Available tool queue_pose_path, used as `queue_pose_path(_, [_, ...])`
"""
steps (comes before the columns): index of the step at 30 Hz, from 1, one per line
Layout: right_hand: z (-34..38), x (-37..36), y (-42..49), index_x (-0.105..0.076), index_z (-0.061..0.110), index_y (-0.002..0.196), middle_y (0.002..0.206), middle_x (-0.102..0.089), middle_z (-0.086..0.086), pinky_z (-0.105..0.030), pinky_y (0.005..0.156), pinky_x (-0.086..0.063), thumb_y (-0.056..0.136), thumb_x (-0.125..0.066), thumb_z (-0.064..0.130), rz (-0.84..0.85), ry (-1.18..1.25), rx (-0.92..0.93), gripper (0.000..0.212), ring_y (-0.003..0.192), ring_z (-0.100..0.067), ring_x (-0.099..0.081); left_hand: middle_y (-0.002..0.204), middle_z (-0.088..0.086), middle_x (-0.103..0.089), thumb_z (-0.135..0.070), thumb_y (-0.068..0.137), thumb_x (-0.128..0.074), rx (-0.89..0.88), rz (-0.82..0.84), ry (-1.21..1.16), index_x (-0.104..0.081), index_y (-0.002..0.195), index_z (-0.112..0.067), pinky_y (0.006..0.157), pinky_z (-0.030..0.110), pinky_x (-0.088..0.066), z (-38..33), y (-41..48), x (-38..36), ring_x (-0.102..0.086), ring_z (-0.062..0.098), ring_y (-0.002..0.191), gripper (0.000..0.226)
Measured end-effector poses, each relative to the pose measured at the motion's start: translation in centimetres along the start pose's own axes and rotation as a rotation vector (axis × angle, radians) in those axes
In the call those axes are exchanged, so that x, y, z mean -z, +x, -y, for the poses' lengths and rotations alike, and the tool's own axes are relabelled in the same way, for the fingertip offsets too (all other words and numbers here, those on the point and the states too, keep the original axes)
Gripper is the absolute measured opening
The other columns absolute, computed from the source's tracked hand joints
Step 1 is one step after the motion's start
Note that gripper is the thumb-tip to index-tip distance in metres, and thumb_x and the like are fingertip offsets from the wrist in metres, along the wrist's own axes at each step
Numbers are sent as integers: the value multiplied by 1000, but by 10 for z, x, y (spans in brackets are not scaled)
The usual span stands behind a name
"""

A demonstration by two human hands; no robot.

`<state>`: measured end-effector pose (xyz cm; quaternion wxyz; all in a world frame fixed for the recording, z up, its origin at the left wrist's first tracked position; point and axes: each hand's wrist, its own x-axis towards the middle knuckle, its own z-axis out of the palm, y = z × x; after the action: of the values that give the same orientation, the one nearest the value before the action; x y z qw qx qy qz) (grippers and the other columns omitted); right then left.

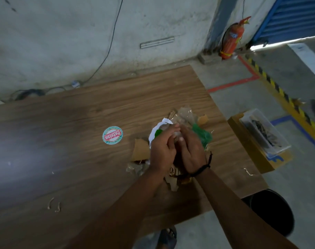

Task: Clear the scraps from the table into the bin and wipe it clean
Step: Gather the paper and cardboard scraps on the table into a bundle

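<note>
A heap of scraps (184, 116) lies on the right part of the wooden table (81, 114): clear plastic film, green plastic (202, 136), white paper (155, 131) and torn brown cardboard (140, 149). My left hand (162, 150) and my right hand (192, 151) press together on the heap, fingers curled around the clear plastic and paper. A black bin (273, 211) stands on the floor under the table's right front corner.
A round red-and-teal sticker (112, 135) lies left of the heap. Small string bits (54, 205) sit near the front left, another (248, 171) near the right edge. A cardboard box with a clear tray (264, 133) is on the floor to the right. A fire extinguisher (231, 40) stands by the wall.
</note>
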<state>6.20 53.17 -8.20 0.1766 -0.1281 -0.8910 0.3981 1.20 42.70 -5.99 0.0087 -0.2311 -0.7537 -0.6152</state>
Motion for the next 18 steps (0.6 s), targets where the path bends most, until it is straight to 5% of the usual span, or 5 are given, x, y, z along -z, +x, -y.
queue_pose_path(4, [20,27,7,-56,11,126,132,-56,-4,-47,102,-41,97,-33,34,-154,140,83,44,125,-20,-50,97,-5,-65,-28,85,-67,-99,-75,68,-65,95,-19,81,34,-50,-7,6,22,-61,16,93,13])
queue_pose_path(7, [29,34,13,-54,10,127,133,-55,-5,-45,104,-40,97,-34,39,-163,151,101,47,126,-21,-49,84,-2,-62,-49,87,-57,-54,-110,221,-60,83,-20,74,41,-47,-5,4,30,-57,20,82,30])
queue_pose_path(14, [42,9,13,-54,30,122,130,-54,13,-33,111,-34,100,-31,35,-33,149,192,33,126,-2,-46,86,7,-69,-40,98,-35,-34,-72,276,-66,89,-13,73,44,-49,1,2,24,-61,28,78,42])
queue_pose_path(18, [54,0,13,-57,5,124,131,-56,-12,-50,106,-35,100,-24,47,-78,58,188,59,126,-26,-48,91,11,-65,-46,100,-23,23,-219,126,-65,93,-12,85,50,-44,-3,-16,61,-59,31,88,55])
